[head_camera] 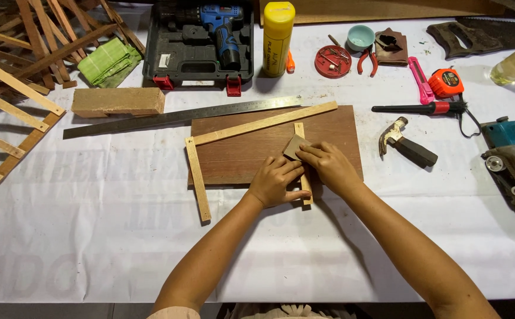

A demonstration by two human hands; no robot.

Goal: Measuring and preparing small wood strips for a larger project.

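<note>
While both of my hands work at the centre of the frame, the main risk is that the short wooden strip (303, 171) shifts under load. My left hand (274, 182) is curled narrow, its fingers pressing down on the lower part of the strip, thumb along the bottom end. My right hand (328, 166) pinches a small piece of sandpaper (293, 147) between fingertips and thumb, held against the strip's upper half.

The strip lies upright in the frame across the right part of a dark brown board (257, 155); its top end meets a long light strip (263, 123) that runs diagonally along the board's upper edge. A third light strip (198, 179) hangs down at the board's left edge. I cannot tell whether these joints are fixed or only butted.

Possible faults, as I judge them:
- If the joints are loose, a sideways rub could knock the short strip out of square with the long one.
- The strip's lower end overhangs the board onto the white table cover (92, 224); pressure there could tip it.
- My left fingertips sit just beside the sandpaper, so a slip could abrade them.
- The board itself could slide on the cover.

A steel ruler (181, 116) lies just above the board; a hammer (405, 145) rests to the right, well apart.
</note>
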